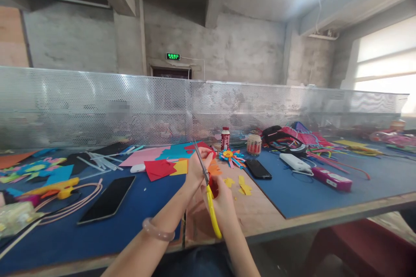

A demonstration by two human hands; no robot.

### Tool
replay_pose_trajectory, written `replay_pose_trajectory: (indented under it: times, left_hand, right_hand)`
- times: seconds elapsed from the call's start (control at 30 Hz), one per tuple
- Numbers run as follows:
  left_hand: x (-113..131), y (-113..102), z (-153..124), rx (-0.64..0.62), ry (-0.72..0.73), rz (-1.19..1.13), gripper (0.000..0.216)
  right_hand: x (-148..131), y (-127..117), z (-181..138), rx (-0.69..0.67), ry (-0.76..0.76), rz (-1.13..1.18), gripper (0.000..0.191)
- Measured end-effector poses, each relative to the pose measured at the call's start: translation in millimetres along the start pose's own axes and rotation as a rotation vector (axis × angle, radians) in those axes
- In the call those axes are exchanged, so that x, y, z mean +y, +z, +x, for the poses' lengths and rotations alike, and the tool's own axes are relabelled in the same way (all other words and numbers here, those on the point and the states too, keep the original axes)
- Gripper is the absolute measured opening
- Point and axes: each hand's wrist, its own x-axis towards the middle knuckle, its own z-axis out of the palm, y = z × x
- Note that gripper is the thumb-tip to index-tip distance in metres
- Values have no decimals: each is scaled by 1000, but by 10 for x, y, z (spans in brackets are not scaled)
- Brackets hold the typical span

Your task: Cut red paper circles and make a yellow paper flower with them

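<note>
My right hand (pixel 221 199) is wrapped round a pair of scissors (pixel 212 210) with yellow handles, its blades pointing up and away from me. My left hand (pixel 196 168) is closed just beyond the scissors, pinching a small piece of red paper (pixel 213 155). The blades cross in front of this hand, and I cannot tell whether they touch the paper. A bracelet (pixel 158 230) circles my left forearm. Yellow paper scraps (pixel 244 186) lie right of my hands. A colourful paper flower (pixel 228 154) with a yellow centre sits just beyond.
Red paper (pixel 159 169) and a black tablet (pixel 107 200) lie left. On the right are a phone (pixel 258 169), a white power bank (pixel 295 162) and a purple box (pixel 332 179). A red-capped bottle (pixel 225 138) and a jar (pixel 254 144) stand before the perforated metal screen (pixel 156 108).
</note>
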Motion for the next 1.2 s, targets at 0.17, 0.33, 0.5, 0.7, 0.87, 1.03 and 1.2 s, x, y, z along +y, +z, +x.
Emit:
replay_pose_trajectory:
  times: [0.17, 0.33, 0.5, 0.7, 0.87, 1.03, 1.2]
  left_hand:
    - [48, -11, -8, -31, 24, -8, 16]
    - [89, -7, -16, -25, 13, -12, 10]
    - [69, 3, -15, 4, -14, -28, 12]
    - [-9, 0, 7, 58, -6, -35, 14]
    - [-29, 11, 6, 55, -8, -56, 17]
    - [36, -1, -20, 0, -24, -64, 25]
    - [27, -9, -14, -17, -38, -43, 20]
  right_hand:
    - [-4, 0, 2, 3, 15, 42, 7]
    - [-5, 5, -2, -39, 28, 61, 7]
    - [30, 19, -3, -57, 37, 48, 10]
    - [-14, -4, -5, 0, 18, 7, 8]
    - [-36, 7, -7, -12, 20, 51, 9]
    - [-43, 25, -3, -48, 6, 108, 8]
    - [-30, 2, -6, -15, 14, 55, 7]
